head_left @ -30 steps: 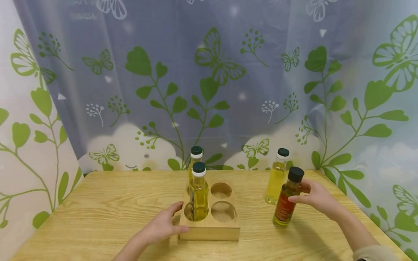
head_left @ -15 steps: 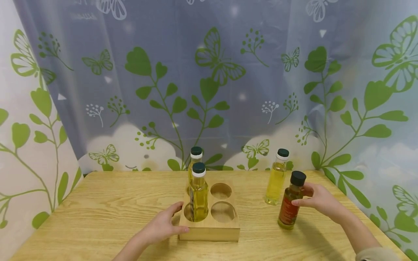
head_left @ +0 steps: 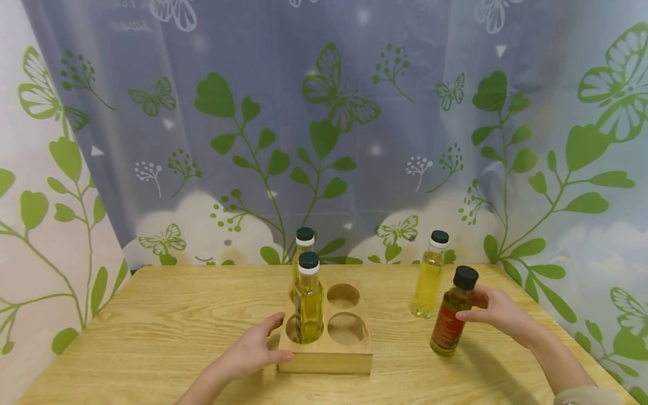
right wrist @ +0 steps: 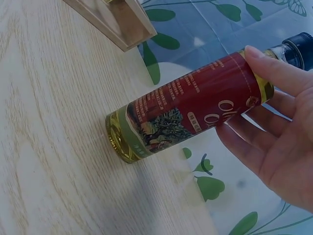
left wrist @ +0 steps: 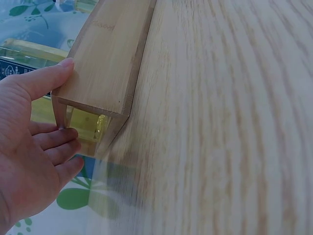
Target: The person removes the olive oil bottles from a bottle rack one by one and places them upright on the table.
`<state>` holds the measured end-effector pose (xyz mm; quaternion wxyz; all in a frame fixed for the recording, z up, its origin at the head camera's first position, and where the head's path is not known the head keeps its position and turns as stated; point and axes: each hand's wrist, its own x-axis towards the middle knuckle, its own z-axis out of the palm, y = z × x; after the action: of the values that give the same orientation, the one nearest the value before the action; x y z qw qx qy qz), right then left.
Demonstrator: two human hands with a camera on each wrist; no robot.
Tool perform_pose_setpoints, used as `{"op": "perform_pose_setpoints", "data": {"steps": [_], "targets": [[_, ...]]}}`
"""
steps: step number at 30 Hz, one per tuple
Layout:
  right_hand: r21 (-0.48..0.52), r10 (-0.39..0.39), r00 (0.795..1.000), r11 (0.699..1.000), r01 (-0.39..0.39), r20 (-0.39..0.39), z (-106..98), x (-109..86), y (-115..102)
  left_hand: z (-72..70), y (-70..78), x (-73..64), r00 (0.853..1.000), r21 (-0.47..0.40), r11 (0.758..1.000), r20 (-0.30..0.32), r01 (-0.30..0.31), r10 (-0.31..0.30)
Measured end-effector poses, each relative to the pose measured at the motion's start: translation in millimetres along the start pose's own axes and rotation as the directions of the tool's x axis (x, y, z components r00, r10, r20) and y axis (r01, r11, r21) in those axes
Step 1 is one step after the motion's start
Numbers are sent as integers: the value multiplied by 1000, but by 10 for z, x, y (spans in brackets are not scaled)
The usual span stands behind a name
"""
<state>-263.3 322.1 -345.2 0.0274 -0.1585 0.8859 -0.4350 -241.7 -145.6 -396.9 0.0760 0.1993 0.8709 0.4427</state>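
My right hand (head_left: 498,316) grips a bottle of olive oil (head_left: 450,320) with a black cap and red label, thumb on the near side and fingers behind. In the right wrist view the label of the olive oil bottle (right wrist: 181,110) faces the camera, its base close over the table. My left hand (head_left: 253,347) holds the near left corner of a wooden bottle rack (head_left: 331,363), thumb on its front face and fingers at its left side. Two green-capped bottles of yellow oil stand in the rack's left holes, the nearer bottle (head_left: 310,304) partly covering the farther bottle (head_left: 304,239). Both right holes hold nothing.
Another green-capped bottle of yellow oil (head_left: 427,281) stands on the wooden table (head_left: 202,304) at the back right, just behind the olive oil bottle. A patterned curtain (head_left: 385,140) hangs along the table's far edge and sides.
The right hand has shifted the olive oil bottle a little to the right and nearer, away from the yellow oil bottle behind it. The left hand and the rack stay in place.
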Motion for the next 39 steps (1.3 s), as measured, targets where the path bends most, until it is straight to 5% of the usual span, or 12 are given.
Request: {"op": "perform_pose_setpoints", "data": {"steps": [17, 25, 32, 39], "targets": [[148, -30, 1000, 989, 31, -4, -136, -212, 33, 15, 0, 1, 1000, 7, 1000, -7, 6, -6], [134, -53, 997, 989, 59, -48, -176, -371, -28, 19, -12, 5, 1000, 3, 1000, -14, 13, -13], [141, -170, 985, 976, 166, 17, -133, -420, -144, 23, -15, 9, 1000, 6, 1000, -20, 8, -7], [105, -126, 992, 987, 124, 20, 19, -377, -413, 22, -2, 1, 1000, -3, 1000, -18, 15, -15]]}}
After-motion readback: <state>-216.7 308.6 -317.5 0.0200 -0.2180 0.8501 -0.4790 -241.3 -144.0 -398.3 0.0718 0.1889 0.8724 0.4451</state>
